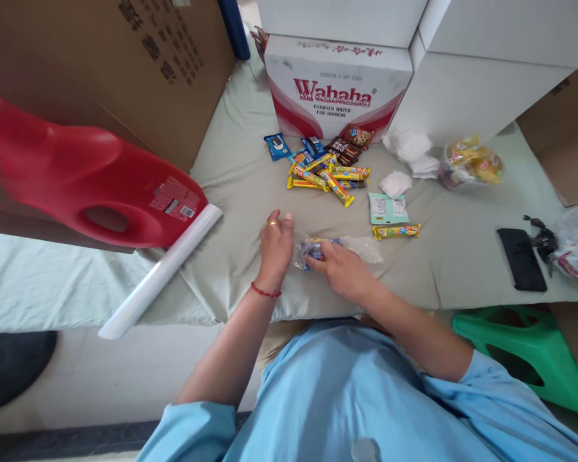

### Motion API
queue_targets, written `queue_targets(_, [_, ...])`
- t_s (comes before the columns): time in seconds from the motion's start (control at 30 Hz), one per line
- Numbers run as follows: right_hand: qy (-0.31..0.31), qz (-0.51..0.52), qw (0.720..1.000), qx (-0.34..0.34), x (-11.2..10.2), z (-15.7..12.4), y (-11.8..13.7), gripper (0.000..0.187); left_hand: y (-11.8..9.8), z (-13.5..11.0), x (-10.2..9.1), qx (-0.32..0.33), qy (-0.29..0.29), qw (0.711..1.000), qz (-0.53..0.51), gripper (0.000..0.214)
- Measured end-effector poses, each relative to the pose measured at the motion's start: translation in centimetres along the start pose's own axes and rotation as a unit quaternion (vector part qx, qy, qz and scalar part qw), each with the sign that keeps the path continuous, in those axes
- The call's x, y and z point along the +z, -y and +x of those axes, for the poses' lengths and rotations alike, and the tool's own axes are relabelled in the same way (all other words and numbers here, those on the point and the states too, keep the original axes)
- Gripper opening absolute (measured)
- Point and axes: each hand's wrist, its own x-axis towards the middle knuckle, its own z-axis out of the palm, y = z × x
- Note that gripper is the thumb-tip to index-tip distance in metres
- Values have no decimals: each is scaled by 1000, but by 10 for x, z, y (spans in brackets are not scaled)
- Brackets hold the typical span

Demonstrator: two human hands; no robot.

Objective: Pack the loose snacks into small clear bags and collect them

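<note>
Clear snack bag (340, 247) lies on the cloth before the person — right hand (343, 271) grips it, blue packet inside; left hand (275, 247) hovers loosely curled. Snack pile (325, 168) — unpacked beyond.

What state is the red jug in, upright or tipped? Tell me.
Tipped. The red jug lies on its side on the cloth, handle hole facing up, beside the white roll.

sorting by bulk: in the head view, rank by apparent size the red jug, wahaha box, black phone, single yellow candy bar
1. red jug, though nearness inflates it
2. Wahaha box
3. black phone
4. single yellow candy bar
</note>
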Motion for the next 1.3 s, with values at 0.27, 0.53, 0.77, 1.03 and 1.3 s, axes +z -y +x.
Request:
queue_targets(0.27, [18, 53, 998, 5, -2, 4, 2, 38, -14, -5, -13, -27, 159, 986, 53, 92])
queue_targets(0.53, [-16, 146, 989, 9, 12, 7, -18, 40, 8, -34, -47, -87, 152, 982, -66, 26])
queue_targets(0.77, [-64, 231, 969, 63, 16, 11, -17, 29, -19, -59, -25, -9, 75, 992, -100, 12])
queue_targets(1.03, [-73, 444, 893, 16, 17, -9, -50, 33, -30, -79, 15, 216, 117, 941, 234, 49])
queue_targets(1.3, [-192, 183, 945, 192, 42, -40, -73, 47, -25, -97, 14, 247, 114, 903, 334, 58])
